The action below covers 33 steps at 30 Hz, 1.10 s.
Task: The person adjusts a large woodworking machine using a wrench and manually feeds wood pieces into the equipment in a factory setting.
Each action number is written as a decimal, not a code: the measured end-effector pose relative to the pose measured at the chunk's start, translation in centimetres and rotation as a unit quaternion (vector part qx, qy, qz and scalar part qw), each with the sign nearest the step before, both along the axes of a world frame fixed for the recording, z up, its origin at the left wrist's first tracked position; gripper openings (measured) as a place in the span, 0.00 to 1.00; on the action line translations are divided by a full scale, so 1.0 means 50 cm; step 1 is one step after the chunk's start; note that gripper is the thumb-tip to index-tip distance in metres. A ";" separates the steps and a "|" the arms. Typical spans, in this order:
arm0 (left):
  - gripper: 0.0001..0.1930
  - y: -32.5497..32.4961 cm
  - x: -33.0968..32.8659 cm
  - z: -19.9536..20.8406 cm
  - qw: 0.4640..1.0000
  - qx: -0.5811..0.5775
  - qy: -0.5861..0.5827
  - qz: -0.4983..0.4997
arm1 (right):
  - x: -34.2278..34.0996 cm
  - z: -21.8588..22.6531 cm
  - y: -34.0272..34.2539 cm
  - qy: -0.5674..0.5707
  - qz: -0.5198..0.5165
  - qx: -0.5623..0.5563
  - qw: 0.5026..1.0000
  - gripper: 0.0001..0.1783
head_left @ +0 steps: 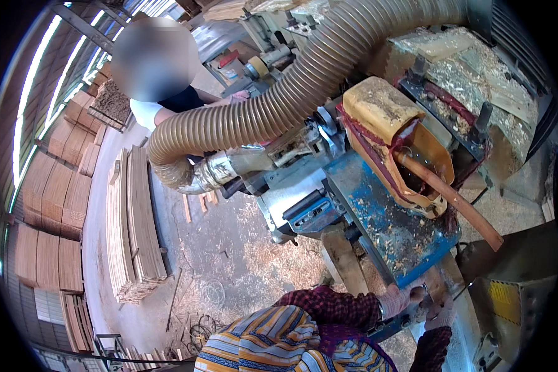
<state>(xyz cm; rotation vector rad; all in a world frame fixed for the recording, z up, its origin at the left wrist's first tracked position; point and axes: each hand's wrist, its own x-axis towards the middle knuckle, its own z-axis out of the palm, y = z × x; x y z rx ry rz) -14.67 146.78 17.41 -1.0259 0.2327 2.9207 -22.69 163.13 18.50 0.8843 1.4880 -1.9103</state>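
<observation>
Both of my hands are together at the near right corner of a blue machine table point(409, 263). My left hand point(395, 302), in a pale glove, has its fingers closed beside the table's edge. Just to its right is my right hand point(440, 315), also gloved, with bare fingertips curled in toward the left hand. A small metallic bit shows between the hands, too small to name. On the blue table stands a cut-open yellow plastic jug point(384, 102) with a wooden stick point(452, 198) leaning out of it.
A ribbed brown dust hose point(254, 121) arches over the machine. Beyond it stands another person point(180, 102), a gloved hand on the machinery. Long boards point(133, 223) lie stacked on the floor at left, with timber stacks point(49, 192) along the wall. Wood shavings point(279, 254) litter the floor.
</observation>
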 end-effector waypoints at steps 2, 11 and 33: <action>0.11 0.000 -0.005 -0.010 1.000 -0.012 0.011 -0.021 | 0.005 0.011 -0.008 0.012 -0.008 -0.016 1.000 0.14; 0.12 0.006 -0.009 -0.027 0.994 -0.088 0.027 -0.061 | 0.015 0.032 -0.016 0.006 -0.043 -0.268 0.963 0.16; 0.13 -0.064 0.050 0.050 0.914 -0.214 0.191 -0.285 | 0.147 0.149 0.177 0.126 0.008 0.160 0.979 0.19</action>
